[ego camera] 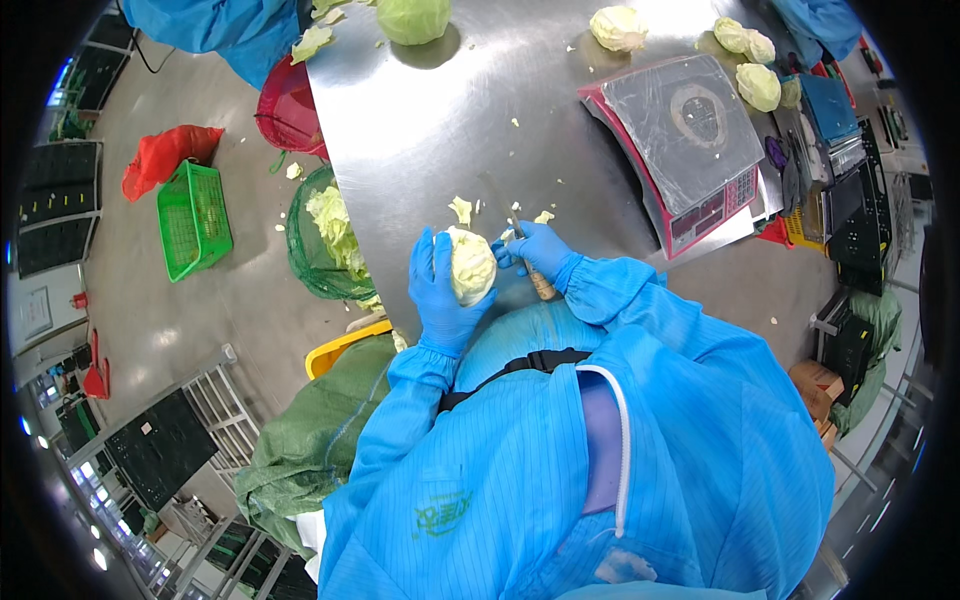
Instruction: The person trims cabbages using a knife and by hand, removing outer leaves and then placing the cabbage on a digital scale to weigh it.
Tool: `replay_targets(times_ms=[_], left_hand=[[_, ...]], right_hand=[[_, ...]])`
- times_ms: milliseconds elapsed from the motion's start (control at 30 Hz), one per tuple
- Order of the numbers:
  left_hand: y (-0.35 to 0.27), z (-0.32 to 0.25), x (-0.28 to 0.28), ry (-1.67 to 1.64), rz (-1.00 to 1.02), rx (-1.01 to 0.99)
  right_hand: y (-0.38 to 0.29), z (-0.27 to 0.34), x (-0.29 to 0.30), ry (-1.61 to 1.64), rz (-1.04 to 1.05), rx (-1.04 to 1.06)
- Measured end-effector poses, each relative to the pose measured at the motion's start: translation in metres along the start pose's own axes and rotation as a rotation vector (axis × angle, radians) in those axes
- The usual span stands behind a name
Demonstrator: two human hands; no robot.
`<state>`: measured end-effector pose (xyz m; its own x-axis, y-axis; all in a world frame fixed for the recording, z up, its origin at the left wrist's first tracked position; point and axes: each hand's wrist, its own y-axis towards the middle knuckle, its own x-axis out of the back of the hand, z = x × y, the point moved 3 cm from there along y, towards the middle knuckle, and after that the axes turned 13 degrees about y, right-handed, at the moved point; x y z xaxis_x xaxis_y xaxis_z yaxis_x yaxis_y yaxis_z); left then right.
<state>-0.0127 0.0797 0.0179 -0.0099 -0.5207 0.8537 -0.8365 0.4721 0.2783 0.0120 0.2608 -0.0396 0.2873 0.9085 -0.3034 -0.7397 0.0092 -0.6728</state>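
My left hand (442,300), in a blue glove, holds a pale, peeled cabbage head (472,267) at the near edge of the steel table (450,135). Just right of it, my right hand (536,253), gloved too, grips a knife with a wooden handle (540,283); its narrow blade (496,196) points up and left over the table. A torn cabbage leaf (461,211) and small scraps lie beyond the held head. At the table's far side sit a larger green cabbage (413,15) and another peeled head (619,28).
A digital scale (682,135) stands on the table to the right, with more peeled cabbages (757,86) behind it. Left of the table are a green mesh bag of leaves (330,232), a red basket (289,109) and a green crate (195,221). Two people's blue sleeves show at the far corners.
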Motion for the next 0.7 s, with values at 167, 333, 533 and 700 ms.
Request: replay_targets(times_ms=[167, 333, 533, 700], left_hand=[[-0.008, 0.005, 0.003, -0.075, -0.04, 0.0], [-0.016, 0.0, -0.001, 0.028, -0.038, -0.015], [-0.021, 0.005, -0.006, 0.042, -0.05, -0.018], [-0.02, 0.005, -0.005, 0.07, -0.025, -0.014]], right_hand=[[-0.003, 0.019, -0.008, -0.203, 0.026, 0.046], [0.008, 0.003, -0.026, -0.203, 0.039, 0.078], [0.01, -0.005, -0.023, -0.496, -0.118, 0.436], [0.005, 0.003, -0.027, -0.452, -0.17, 0.362]])
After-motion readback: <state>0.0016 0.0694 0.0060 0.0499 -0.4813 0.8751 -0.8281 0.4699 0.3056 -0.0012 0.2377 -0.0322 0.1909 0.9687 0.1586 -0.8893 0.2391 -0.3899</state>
